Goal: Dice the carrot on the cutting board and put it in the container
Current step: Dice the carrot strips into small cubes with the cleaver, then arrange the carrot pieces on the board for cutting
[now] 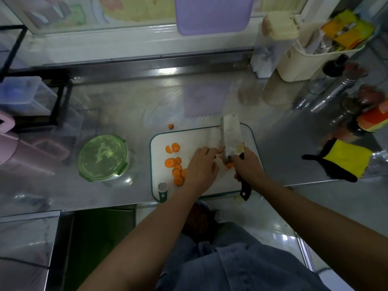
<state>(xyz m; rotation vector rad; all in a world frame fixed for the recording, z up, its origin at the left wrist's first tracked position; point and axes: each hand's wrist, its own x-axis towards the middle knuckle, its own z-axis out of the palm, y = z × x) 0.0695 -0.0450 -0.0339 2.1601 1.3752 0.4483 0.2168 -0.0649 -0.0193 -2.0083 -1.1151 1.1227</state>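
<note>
Several round carrot slices (177,164) lie on the left part of the white cutting board (210,133) on the steel tabletop (126,106). The right hand (248,164) wraps its fingers round the black handle of a cleaver (231,137), whose blade is over a small carrot piece (228,165). The left hand (201,168) rests on the board with its fingers reaching to the blade; whether they pinch anything cannot be told. A container (102,157), green lid on, stands left of the board. One carrot bit (171,126) lies on the tabletop beyond the board.
</note>
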